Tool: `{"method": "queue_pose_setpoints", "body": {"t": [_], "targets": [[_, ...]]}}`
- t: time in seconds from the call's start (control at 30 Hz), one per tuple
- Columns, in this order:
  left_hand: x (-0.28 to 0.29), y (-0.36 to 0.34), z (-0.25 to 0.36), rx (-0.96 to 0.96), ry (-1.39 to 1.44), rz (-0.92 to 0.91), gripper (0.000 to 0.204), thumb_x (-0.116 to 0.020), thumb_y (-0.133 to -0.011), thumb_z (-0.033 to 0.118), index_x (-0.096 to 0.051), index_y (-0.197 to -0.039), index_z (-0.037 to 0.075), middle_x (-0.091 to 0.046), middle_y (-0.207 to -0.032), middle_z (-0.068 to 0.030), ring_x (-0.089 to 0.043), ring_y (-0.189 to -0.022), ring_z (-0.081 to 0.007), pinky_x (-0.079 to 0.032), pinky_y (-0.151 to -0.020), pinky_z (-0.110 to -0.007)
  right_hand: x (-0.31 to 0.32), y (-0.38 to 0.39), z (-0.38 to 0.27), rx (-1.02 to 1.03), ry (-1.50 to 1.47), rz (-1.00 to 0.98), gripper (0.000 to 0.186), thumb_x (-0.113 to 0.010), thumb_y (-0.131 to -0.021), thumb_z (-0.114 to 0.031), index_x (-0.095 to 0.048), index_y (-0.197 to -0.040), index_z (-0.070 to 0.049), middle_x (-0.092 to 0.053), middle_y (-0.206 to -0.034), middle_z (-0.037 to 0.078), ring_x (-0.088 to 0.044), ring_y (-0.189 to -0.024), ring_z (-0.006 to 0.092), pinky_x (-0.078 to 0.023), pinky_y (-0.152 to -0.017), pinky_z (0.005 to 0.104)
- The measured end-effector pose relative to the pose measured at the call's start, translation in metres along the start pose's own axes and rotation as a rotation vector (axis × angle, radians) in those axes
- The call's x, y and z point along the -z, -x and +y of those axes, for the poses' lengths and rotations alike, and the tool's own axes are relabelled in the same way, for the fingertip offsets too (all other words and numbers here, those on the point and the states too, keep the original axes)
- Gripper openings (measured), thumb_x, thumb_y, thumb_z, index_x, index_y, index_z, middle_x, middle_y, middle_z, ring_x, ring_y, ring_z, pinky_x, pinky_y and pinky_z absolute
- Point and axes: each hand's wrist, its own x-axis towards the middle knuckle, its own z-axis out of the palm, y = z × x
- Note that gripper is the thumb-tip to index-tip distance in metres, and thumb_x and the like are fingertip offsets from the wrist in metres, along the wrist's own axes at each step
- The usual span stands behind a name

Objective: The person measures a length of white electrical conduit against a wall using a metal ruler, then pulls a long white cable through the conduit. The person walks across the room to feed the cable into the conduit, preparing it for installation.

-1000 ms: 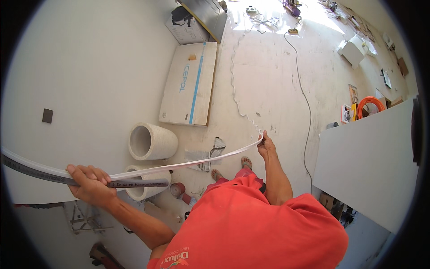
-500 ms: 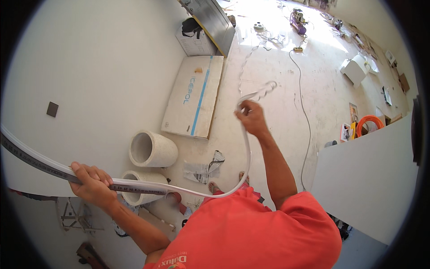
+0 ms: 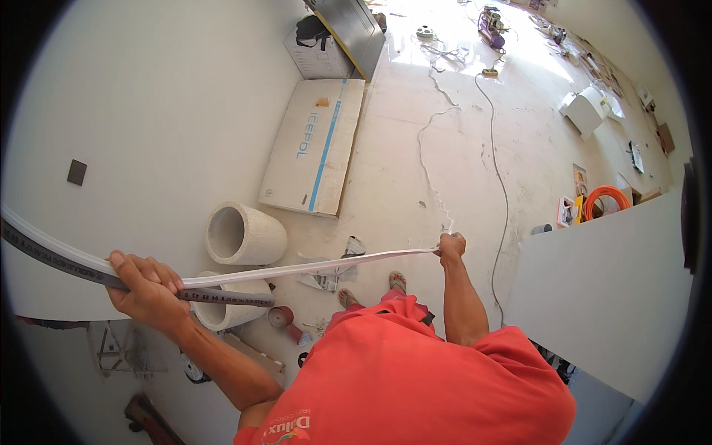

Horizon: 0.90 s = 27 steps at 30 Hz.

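My left hand (image 3: 148,293) is closed round a dark grey pipe (image 3: 230,298) with pale printing and a long white strip (image 3: 326,267) lying along it. Both run off past the left edge, beside the wall. The pipe ends just right of that hand, while the strip carries on, stretched nearly straight across my body. Its far part is pinched in my right hand (image 3: 451,247), held out ahead on the right. From there a thin, wavy white strand (image 3: 425,163) trails away over the floor. Whether strand and strip are one piece is hidden by the fingers.
Two thick pale cylinders (image 3: 245,233) and a flat carton (image 3: 311,144) stand along the left wall. A grey cord (image 3: 507,215) crosses the floor to a power strip (image 3: 489,73). On the right are a white panel (image 3: 601,297) and an orange coil (image 3: 606,202).
My right hand has come down and to the right, nearer my body. The white strip, which hung in a loop, is now pulled almost straight. The left hand keeps its grip.
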Motion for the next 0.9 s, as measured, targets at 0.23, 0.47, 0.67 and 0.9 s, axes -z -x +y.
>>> {"method": "queue_pose_setpoints", "body": {"t": [0.23, 0.47, 0.67, 0.9], "targets": [[-0.002, -0.005, -0.007, 0.007, -0.009, -0.014, 0.048, -0.056, -0.109, 0.030, -0.036, -0.068, 0.014, -0.032, -0.052, 0.0046, -0.031, -0.035, -0.0059, -0.028, -0.031, -0.026, -0.009, 0.006, 0.009, 0.031, -0.298, -0.121, 0.017, -0.067, -0.094, -0.004, -0.051, -0.087, -0.007, -0.063, -0.076, 0.011, -0.046, -0.045, 0.0089, -0.031, -0.037, 0.0248], [0.003, -0.006, -0.008, -0.001, -0.031, 0.009, 0.049, -0.056, -0.109, 0.032, -0.036, -0.067, 0.015, -0.032, -0.053, 0.0047, -0.031, -0.036, -0.0057, -0.029, -0.032, -0.025, -0.003, 0.016, 0.011, -0.245, -0.346, -0.093, 0.029, -0.054, -0.102, -0.028, -0.062, -0.096, -0.001, -0.069, -0.080, 0.012, -0.042, -0.044, 0.0093, -0.032, -0.037, 0.0256], [0.008, -0.009, -0.011, -0.019, -0.053, -0.024, 0.048, -0.055, -0.109, 0.032, -0.037, -0.068, 0.014, -0.033, -0.052, 0.0047, -0.033, -0.036, -0.0052, -0.030, -0.032, -0.024, 0.001, 0.013, 0.014, -0.284, -0.405, -0.310, 0.031, -0.052, -0.106, -0.024, -0.067, -0.117, 0.001, -0.064, -0.081, 0.003, -0.038, -0.051, 0.0032, -0.031, -0.040, 0.0192], [0.014, -0.012, -0.015, 0.001, -0.060, -0.016, 0.046, -0.055, -0.109, 0.030, -0.038, -0.069, 0.014, -0.034, -0.053, 0.0038, -0.034, -0.036, -0.0061, -0.031, -0.032, -0.025, -0.016, 0.035, 0.019, -0.350, -0.336, -0.544, 0.017, -0.072, -0.099, -0.018, -0.069, -0.105, -0.002, -0.065, -0.081, 0.002, -0.040, -0.054, 0.0022, -0.031, -0.040, 0.0167]]}}
